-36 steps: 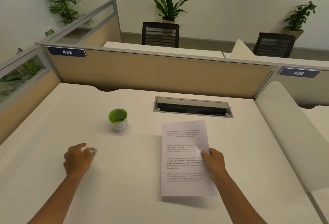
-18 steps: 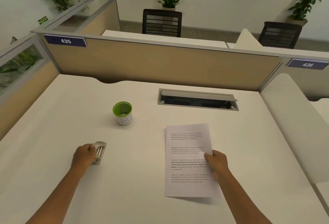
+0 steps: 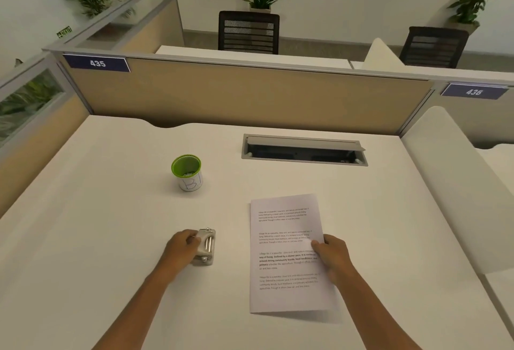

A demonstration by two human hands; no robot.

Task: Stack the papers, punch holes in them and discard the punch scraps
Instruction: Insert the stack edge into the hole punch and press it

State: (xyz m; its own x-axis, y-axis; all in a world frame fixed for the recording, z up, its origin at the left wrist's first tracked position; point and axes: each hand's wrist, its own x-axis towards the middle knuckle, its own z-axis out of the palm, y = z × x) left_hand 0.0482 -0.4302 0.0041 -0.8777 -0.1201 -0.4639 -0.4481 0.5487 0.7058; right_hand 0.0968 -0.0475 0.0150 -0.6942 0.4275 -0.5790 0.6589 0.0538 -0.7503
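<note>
A stack of white printed papers (image 3: 286, 255) is held a little above the white desk (image 3: 111, 238), casting a shadow at its near edge. My right hand (image 3: 332, 256) pinches its right edge at mid-height. A small metal hole punch (image 3: 206, 246) sits on the desk to the left of the papers, and my left hand (image 3: 182, 246) grips its left side. Behind the punch stands a small cup (image 3: 187, 173) with a green rim and a handwritten label, with bits of scrap inside.
An open cable tray (image 3: 304, 150) is set into the desk behind the papers. Tan partition panels (image 3: 250, 99) wall the far and left sides. A white divider (image 3: 456, 182) borders the right. Chairs and plants stand beyond.
My left hand slid the hole punch rightward, closer to the papers. The papers stay in my right hand; the head camera tilted and shifted the scene.
</note>
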